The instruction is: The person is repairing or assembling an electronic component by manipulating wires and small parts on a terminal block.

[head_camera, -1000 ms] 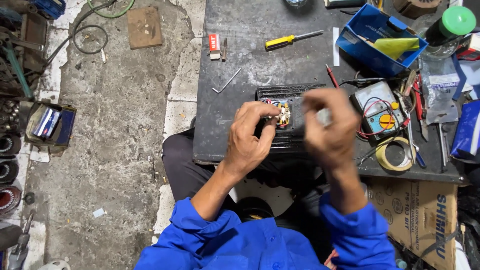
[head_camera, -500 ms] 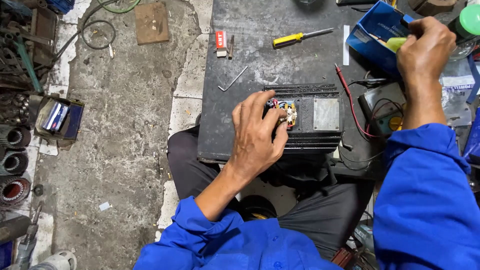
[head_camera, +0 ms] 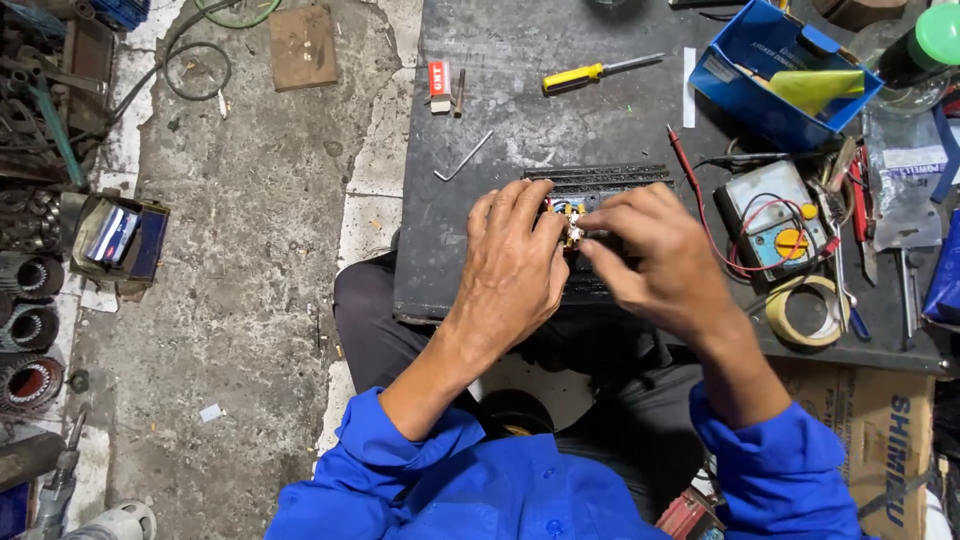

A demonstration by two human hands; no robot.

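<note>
A black finned electrical unit (head_camera: 600, 178) lies on the dark worktop (head_camera: 520, 120) in front of me. My left hand (head_camera: 515, 265) rests over its left side and grips it, fingers curled at a cluster of coloured wire terminals (head_camera: 566, 209). My right hand (head_camera: 655, 258) covers the unit's right side. Its thumb and forefinger pinch a small pale metal part (head_camera: 576, 236) at those terminals. Most of the unit is hidden under both hands. Blue sleeves cover both forearms.
On the worktop lie a yellow-handled screwdriver (head_camera: 590, 73), a hex key (head_camera: 462, 158), a small red box (head_camera: 437, 78), a blue bin (head_camera: 780, 65), a multimeter (head_camera: 770, 222) with red leads and a tape roll (head_camera: 805, 310). Motor stators (head_camera: 30, 280) sit on the floor at left.
My right hand came back from the blue bin at the far right and now pinches a small part at the unit's terminals. My left hand stayed on the unit.
</note>
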